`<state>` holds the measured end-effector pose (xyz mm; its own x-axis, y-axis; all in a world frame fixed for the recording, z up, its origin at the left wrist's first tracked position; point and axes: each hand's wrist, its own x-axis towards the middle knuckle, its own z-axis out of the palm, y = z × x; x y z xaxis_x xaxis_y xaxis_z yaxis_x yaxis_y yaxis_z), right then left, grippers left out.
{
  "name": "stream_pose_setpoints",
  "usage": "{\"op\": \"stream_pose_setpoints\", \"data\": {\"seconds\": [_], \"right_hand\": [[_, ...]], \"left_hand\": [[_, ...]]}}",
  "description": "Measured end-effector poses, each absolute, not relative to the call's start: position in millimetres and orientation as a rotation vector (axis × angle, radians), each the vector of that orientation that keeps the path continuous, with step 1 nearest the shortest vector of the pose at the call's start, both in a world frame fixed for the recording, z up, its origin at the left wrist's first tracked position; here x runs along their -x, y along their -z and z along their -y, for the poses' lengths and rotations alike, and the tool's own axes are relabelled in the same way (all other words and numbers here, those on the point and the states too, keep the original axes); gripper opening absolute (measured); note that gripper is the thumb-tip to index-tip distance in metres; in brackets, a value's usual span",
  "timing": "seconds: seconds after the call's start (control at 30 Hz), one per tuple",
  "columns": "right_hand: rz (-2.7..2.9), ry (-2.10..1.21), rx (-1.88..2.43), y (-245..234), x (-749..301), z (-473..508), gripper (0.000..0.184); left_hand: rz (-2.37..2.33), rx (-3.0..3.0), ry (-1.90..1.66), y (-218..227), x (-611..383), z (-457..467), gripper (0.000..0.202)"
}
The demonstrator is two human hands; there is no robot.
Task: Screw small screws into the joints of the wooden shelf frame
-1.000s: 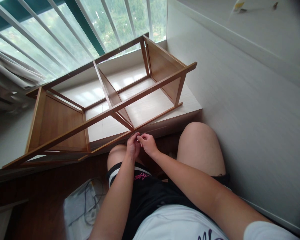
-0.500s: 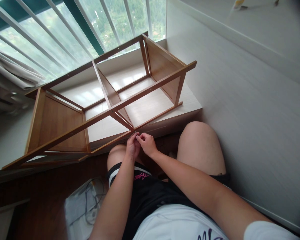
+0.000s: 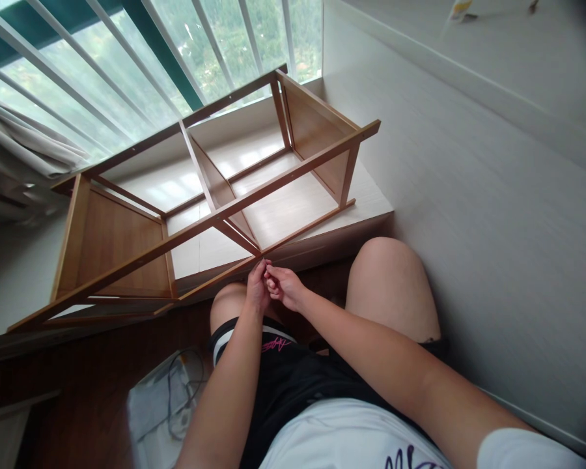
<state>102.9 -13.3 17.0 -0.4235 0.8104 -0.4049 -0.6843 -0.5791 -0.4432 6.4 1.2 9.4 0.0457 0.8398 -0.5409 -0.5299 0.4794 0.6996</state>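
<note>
Close together above my left knee, my left hand [image 3: 258,286] and my right hand [image 3: 284,286] meet at the fingertips. Both are closed in a pinch, and whatever lies between the fingers is too small or hidden to name. Just beyond them, the near lower rail of a brown wooden shelf frame [image 3: 293,172] passes by; I cannot tell whether the fingers touch it. The frame lies on its side on a pale ledge, with slatless openings and wooden panels at both ends and in the middle.
A barred window [image 3: 215,45] stands behind the frame, with a curtain [image 3: 24,137] at the left. A pale wall [image 3: 469,163] rises on the right. On the dark floor at lower left lies a whitish package [image 3: 151,404] with a black cable [image 3: 170,391].
A thin, light-coloured piece showing at the fingertips is now out of sight. My right-hand fingers have shifted slightly down and curled more. The shelf frame stays in place.
</note>
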Motion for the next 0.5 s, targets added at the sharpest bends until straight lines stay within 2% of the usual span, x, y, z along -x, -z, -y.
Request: {"op": "stream_pose_setpoints", "data": {"seconds": [0.13, 0.33, 0.5], "right_hand": [[0.506, -1.780, 1.005, -12, -101, 13, 0.035], [1.012, -1.274, 1.326, -11, -108, 10, 0.032], [1.247, -1.068, 1.499, -18, -111, 13, 0.031]], "left_hand": [[-1.016, -0.426, -1.152, -4, -7, -3, 0.025], [-1.000, -0.418, -1.257, 3, -6, -7, 0.019], [-1.012, -0.398, -1.258, 5, -7, -7, 0.019]]}}
